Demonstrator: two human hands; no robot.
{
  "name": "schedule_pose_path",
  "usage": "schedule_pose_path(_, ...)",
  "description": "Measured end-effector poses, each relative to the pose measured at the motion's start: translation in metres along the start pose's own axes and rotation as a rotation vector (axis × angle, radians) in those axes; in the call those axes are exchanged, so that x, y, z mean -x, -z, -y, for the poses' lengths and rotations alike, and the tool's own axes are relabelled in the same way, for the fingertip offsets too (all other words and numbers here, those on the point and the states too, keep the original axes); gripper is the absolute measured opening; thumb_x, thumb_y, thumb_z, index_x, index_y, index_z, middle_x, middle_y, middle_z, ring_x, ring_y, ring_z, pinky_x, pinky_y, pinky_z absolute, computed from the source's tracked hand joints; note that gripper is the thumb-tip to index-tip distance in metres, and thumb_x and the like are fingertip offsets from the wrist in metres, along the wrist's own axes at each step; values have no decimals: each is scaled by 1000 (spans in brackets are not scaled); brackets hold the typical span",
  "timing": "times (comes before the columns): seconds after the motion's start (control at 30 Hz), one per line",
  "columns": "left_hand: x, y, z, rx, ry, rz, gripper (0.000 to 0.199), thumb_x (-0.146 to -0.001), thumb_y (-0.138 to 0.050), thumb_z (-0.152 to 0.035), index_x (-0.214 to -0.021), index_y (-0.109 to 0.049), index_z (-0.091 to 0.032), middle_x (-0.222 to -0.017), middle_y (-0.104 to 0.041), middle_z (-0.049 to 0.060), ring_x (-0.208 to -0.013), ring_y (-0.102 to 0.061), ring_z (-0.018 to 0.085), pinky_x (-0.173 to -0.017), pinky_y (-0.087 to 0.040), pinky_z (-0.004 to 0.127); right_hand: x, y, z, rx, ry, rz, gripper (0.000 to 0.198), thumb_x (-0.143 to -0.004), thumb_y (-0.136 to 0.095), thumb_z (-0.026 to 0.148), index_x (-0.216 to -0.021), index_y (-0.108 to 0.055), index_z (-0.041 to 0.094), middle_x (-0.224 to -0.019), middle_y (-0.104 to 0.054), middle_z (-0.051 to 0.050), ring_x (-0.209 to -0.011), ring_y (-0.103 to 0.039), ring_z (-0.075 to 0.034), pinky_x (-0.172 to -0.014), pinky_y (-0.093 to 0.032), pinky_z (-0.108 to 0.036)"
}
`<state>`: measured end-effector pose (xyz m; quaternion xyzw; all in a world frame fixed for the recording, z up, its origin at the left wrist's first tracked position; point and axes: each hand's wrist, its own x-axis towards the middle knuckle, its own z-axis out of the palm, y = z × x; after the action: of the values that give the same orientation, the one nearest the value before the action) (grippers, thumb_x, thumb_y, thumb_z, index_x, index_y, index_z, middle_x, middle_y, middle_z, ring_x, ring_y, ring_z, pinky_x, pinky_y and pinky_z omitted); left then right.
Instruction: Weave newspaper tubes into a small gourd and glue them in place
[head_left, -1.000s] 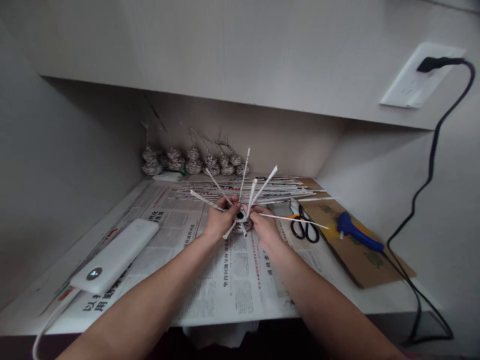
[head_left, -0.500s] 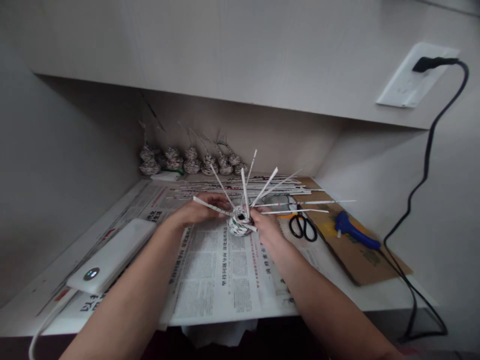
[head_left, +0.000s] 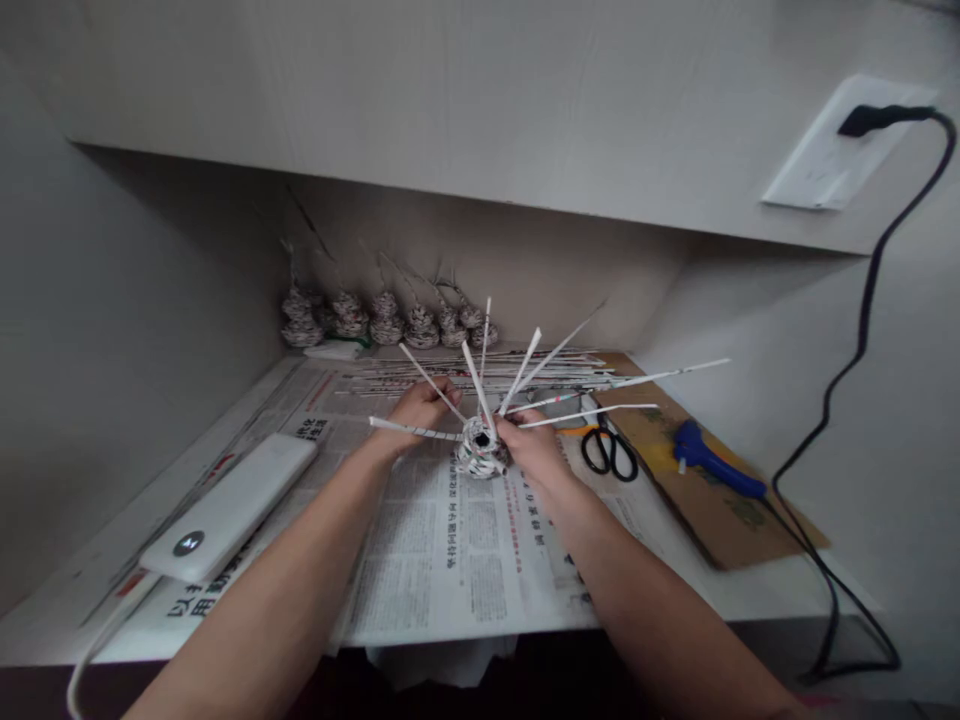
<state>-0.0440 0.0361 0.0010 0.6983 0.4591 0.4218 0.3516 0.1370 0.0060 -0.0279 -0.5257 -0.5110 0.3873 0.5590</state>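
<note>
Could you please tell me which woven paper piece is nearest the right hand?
The front woven piece, touching the right hand, with paper sticks radiating from it; the others stand in a row behind.

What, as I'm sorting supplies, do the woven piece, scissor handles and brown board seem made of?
Woven piece: probably matte newspaper, from its speckled strands. Scissor handles: perhaps smooth plastic, from their even black loops. Brown board: likely matte cardboard, from its dull tan face.
</note>
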Motion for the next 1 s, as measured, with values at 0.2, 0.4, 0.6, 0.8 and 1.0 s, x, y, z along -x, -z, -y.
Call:
schedule_pose_path(0.2, 1, -3, -2, 76, 15, 25, 37, -80, -54, -46, -60, -40, -19, -53, -36, -5, -50, -32, 9, -49, -25, 23, 1, 0, 4, 11, -5, -3, 22, -64, -71, 38, -61, -68, 16, -59, -65, -4, -53, -55, -16, -52, -40, -28)
schedule_pose_path(0.4, 5, -7, -4, 445, 207, 44, 39, -64, -75, -47, -68, -50, -17, -54, -53, -4, -46, -47, 9, -48, -38, 23, 1, 1, 7, -27, -46, 13, 21, -61, -74, 37, -62, -69, 17, -61, -66, -4, -54, -55, -16, -53, -41, -29)
schedule_pose_path(0.6, 5, -6, -6, 602, 267, 29, 38, -57, -82, -40, -69, -55, -15, -59, -61, -1, -50, -56, 10, -56, -50, 26, 0, 1, 7, -42, -64, 25, 21, -59, -75, 37, -62, -69, 17, -61, -66, -5, -55, -55, -16, -52, -41, -28)
schedule_pose_path(0.8, 6, -6, -7, 599, 257, 28, 34, -57, -83, -37, -69, -60, -15, -65, -63, 1, -57, -59, 11, -61, -51, 26, 1, 1, 10, -39, -56, 31, 22, -60, -74, 38, -60, -67, 17, -60, -64, -5, -54, -54, -16, -53, -41, -29)
schedule_pose_path(1.0, 7, -5, -12, 571, 237, 19, 35, -55, -83, -38, -67, -61, -13, -63, -62, 1, -55, -56, 10, -57, -47, 23, 3, 2, 14, -20, -65, 45, 24, -59, -74, 38, -61, -68, 15, -59, -64, -4, -53, -54, -15, -52, -40, -28)
